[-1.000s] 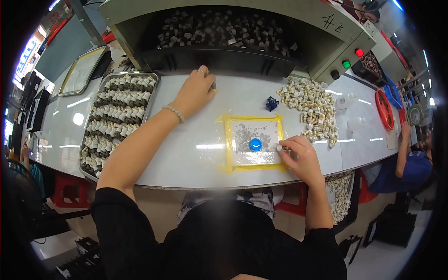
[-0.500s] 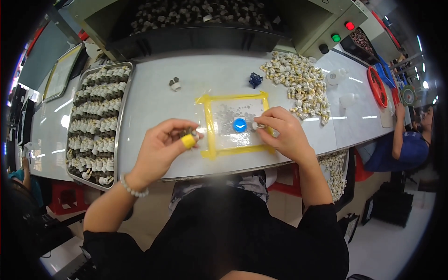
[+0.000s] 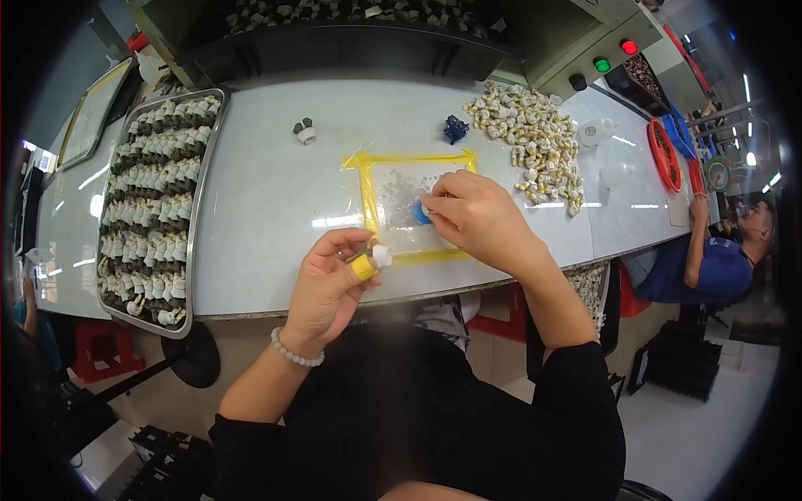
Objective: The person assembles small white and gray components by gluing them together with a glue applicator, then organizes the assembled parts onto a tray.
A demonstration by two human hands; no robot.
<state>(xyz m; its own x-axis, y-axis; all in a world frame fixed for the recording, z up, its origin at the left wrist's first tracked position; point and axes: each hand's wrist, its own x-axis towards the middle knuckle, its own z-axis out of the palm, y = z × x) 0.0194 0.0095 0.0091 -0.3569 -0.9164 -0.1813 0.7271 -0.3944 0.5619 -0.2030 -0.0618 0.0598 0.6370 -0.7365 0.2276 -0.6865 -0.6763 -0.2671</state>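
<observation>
My left hand (image 3: 330,280), yellow tape around its thumb, pinches a small white-and-dark figurine part (image 3: 382,255) near the table's front edge. Its white end points right. Over a small round blue cup (image 3: 420,213), my right hand (image 3: 480,219) has its thumb and forefinger pressed together on a small white piece (image 3: 427,209), mostly hidden by the fingertips. I cannot tell whether that piece touches the cup. The cup sits on a clear sheet (image 3: 393,196) edged with yellow tape and dotted with small spots. Another white-and-dark figurine part (image 3: 306,132) stands farther back on the left.
A metal tray (image 3: 200,188) with rows of similar parts lies at left. At the back right is a pile of white-and-yellow pieces (image 3: 535,146), beside a dark blue spiky object (image 3: 455,129). A dark machine opening spans the back. One person (image 3: 710,259) sits at right.
My right hand has moved left, bringing the white piece to the blue cup. My left hand has come right and nearer to me, still holding the figurine part. The whole view has shifted slightly.
</observation>
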